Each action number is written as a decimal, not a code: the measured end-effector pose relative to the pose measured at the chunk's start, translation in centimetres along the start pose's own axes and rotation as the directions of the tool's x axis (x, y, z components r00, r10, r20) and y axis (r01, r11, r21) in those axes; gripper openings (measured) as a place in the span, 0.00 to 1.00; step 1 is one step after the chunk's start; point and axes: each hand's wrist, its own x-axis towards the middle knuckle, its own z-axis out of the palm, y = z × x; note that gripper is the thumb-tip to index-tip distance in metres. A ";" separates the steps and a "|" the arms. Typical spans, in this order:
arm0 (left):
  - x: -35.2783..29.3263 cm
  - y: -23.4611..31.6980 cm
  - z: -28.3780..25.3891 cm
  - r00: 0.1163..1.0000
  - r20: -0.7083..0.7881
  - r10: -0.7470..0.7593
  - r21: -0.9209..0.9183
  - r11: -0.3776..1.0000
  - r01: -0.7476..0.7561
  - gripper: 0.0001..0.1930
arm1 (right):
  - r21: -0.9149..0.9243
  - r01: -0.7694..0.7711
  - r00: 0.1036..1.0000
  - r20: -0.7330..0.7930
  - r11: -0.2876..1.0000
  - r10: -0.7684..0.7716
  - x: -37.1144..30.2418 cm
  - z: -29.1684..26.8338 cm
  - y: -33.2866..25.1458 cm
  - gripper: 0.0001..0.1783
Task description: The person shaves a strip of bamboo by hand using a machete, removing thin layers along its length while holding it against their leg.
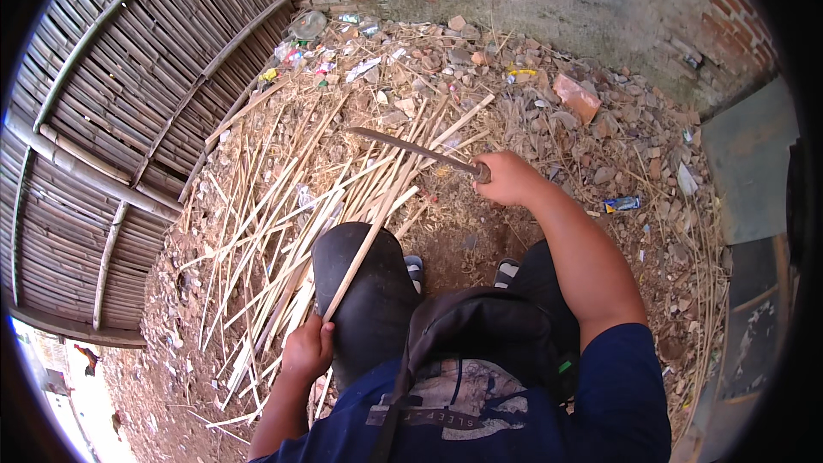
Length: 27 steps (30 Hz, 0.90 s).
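Strips (pixel 283 221) lie piled on the ground (pixel 463 266), ahead and to my left, a bamboo wall (pixel 111 103) to the left of them, a brick wall (pixel 549 0) at the back, rubble (pixel 604 176) over to the right. And one strip (pixel 354 269) runs across my left knee (pixel 341 244) into my left fingers (pixel 326 336), while the blade (pixel 416 151) in my right fingers (pixel 492 163) points leftward across the pile's far end!

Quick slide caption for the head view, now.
Left grip holding a pale strip across the left knee, right grip holding a long blade above loose strips on littered ground.

Right fingers (pixel 495 189) clench, held forward; left fingers (pixel 326 340) seem curled.
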 end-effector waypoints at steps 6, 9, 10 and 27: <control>-0.4 1.7 -1.0 0.998 0.054 0.018 0.084 0.996 -0.023 0.17 | -0.242 0.136 0.982 0.159 0.961 -0.099 -1.6 0.5 -2.4 0.16; 0.0 1.6 -0.7 0.998 0.068 0.006 0.114 0.993 -0.013 0.17 | -0.142 -0.005 0.999 0.048 0.990 0.012 0.6 1.4 3.0 0.16; 0.0 1.9 -0.8 0.998 0.064 -0.002 0.114 0.993 -0.005 0.16 | -0.203 -0.048 0.993 0.099 0.978 0.070 0.8 0.9 2.9 0.18; 0.2 2.5 -1.4 0.998 0.060 -0.024 0.128 0.992 0.016 0.17 | -0.300 -0.004 1.000 -0.016 0.954 0.000 -1.4 -0.8 0.6 0.16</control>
